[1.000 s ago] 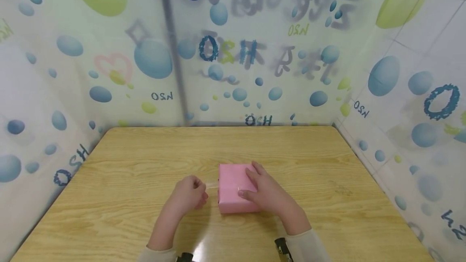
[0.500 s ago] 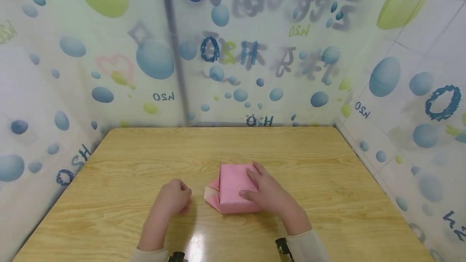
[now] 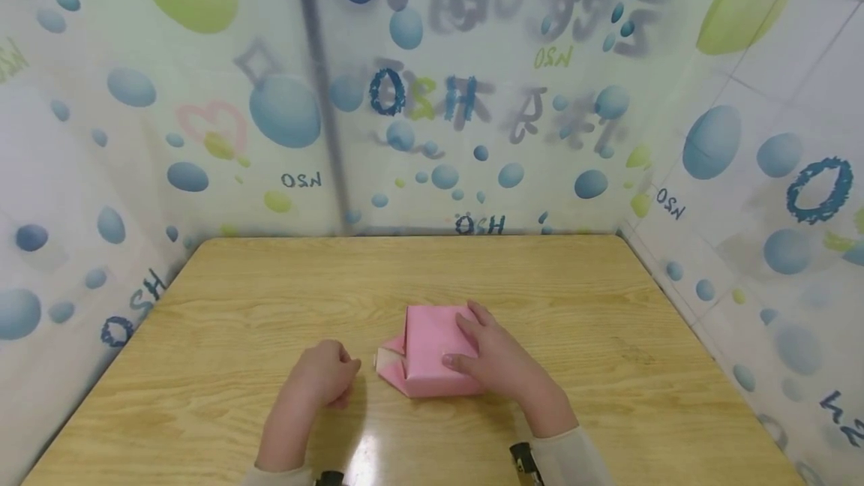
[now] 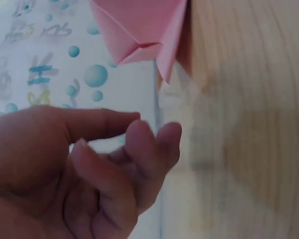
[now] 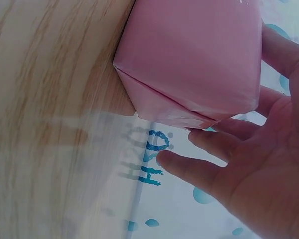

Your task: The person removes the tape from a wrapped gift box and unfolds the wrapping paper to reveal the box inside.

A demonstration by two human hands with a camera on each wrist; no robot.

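A pink paper-wrapped box (image 3: 435, 343) lies on the table. At its left end a folded paper flap (image 3: 390, 370) with a pale underside sticks out. My left hand (image 3: 325, 372) is just left of that flap, fingers curled, thumb and fingertips together. In the left wrist view, a faint clear tape strip (image 4: 170, 95) shows between the pink flap (image 4: 139, 42) and the fingertips of my left hand (image 4: 104, 169); their pinch on it is hard to see. My right hand (image 3: 502, 355) grips the box's right side, its thumb on top and its fingers on the far side.
The wood-grain table (image 3: 236, 306) stretches out around the box. A patterned curtain (image 3: 432, 156) with blue and green ovals hangs behind it, and more of it borders both sides. Dark wrist straps (image 3: 525, 462) show near the sleeves.
My left hand has pulled away leftward and the end flap has swung out from the box; in the last half second the hand edged slightly back toward it. My right hand stays in place.
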